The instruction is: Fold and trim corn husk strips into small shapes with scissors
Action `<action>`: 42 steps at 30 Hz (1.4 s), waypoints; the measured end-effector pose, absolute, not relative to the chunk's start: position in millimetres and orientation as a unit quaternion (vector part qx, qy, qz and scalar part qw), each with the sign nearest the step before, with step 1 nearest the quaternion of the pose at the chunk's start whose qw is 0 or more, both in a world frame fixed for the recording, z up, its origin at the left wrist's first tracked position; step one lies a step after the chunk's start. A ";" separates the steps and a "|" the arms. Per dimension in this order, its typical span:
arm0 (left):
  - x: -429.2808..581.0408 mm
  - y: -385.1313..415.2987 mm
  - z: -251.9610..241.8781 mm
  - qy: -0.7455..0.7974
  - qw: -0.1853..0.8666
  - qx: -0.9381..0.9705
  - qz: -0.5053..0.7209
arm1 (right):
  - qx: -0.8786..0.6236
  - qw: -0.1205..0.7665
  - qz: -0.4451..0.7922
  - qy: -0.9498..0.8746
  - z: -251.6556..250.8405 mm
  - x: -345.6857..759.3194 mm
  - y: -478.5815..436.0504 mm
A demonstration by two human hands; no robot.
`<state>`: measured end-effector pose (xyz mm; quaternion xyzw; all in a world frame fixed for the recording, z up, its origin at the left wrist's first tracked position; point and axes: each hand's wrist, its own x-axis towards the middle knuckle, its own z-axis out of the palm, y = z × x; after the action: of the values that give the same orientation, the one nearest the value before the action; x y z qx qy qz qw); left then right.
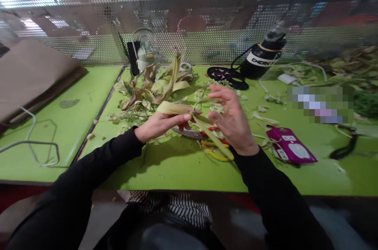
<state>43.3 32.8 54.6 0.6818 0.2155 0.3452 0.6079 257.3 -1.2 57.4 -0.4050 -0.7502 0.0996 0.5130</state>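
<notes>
My left hand pinches a pale green corn husk between thumb and fingers. A thin strip curls up from the pinch, and a longer husk strip hangs down to the right. Just right of it, my right hand is raised with its fingers apart; whether the thin strip touches them I cannot tell. Beneath the hands lie scissors with red and yellow handles, partly covered by the hanging strip. Behind my left hand is a heap of dried husks.
A perforated metal screen borders the green table at the back. A pale flask, a phone and a black bottle stand before it. A purple case lies right; a brown paper sheet and bent wire are left.
</notes>
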 end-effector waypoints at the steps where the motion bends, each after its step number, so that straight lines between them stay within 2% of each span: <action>1: 44.8 36.4 50.7 0.221 0.619 0.656 0.372 | -0.418 0.516 0.040 -0.747 56.7 257.7 -0.2; 4: 47.8 44.2 40.9 0.242 0.651 0.592 0.409 | -0.443 0.475 -0.041 -0.759 54.7 254.7 -0.6; 9: 52.0 46.2 28.7 0.247 0.668 0.546 0.440 | -0.488 0.408 0.072 -0.768 47.6 241.2 -2.2; 13: 52.3 42.7 29.8 0.221 0.680 0.563 0.415 | -0.490 0.395 0.088 -0.772 40.7 239.2 0.2; 20: 32.1 42.4 63.3 0.303 0.534 0.681 0.398 | -0.472 0.375 -0.191 -0.775 40.4 260.4 5.6; 25: 26.6 36.9 78.4 0.374 0.471 0.738 0.307 | -0.467 0.319 -0.335 -0.754 39.9 262.2 4.2; 27: 26.9 32.8 82.5 0.364 0.484 0.750 0.265 | -0.465 0.306 -0.363 -0.748 38.8 259.9 3.3; 31: 31.1 29.6 81.7 0.319 0.576 0.722 0.214 | -0.451 0.304 -0.323 -0.775 37.5 252.8 2.4; 34: 36.8 33.6 70.7 0.293 0.621 0.680 0.257 | -0.409 0.331 -0.275 -0.804 37.3 248.8 2.5; 38: 42.3 42.0 53.6 0.265 0.690 0.582 0.339 | -0.411 0.408 -0.171 -0.797 37.7 246.7 2.8; 42: 43.6 48.0 45.3 0.280 0.715 0.529 0.360 | -0.437 0.412 -0.056 -0.798 39.0 245.8 2.3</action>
<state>43.6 48.0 45.3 0.5292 0.2802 0.3603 0.7152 245.8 2.3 39.0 -0.4370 -0.7978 -0.0563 0.4116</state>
